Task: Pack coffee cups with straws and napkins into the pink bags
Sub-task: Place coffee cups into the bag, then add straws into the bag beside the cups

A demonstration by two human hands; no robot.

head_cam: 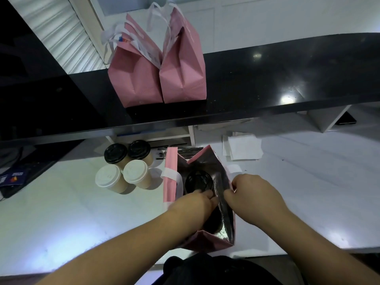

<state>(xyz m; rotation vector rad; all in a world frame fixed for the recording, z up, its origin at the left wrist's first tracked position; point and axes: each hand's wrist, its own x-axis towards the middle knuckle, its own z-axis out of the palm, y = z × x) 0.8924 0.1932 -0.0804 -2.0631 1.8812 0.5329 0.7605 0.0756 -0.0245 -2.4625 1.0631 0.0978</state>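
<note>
My left hand (193,204) reaches into the mouth of the open pink bag (207,241), fingers curled down toward a cup below it; whether they actually grip that cup I cannot tell, since the hand hides it. My right hand (253,197) pinches the bag's right rim, holding the mouth wide. Inside, 1 black-lidded cup (198,181) stands at the far end, and a second dark shape sits under my left wrist.

The bag looks like thin non-woven cloth with a foil lining: soft, floppy, no help in keeping cups upright, so I judge it needs that rim held taut while anything goes in. The paper cups should be light but crushable, their lids liable to pop off, so I would take them round the upper wall, not by the lid.

Left of the bag on the white counter (72,212) stand 4 more cups (125,167), 2 black-lidded, 2 white-lidded. Black straws (181,151) lie just behind the bag, napkins (244,148) to its right. 2 packed bags (158,75) sit on the dark ledge above.
</note>
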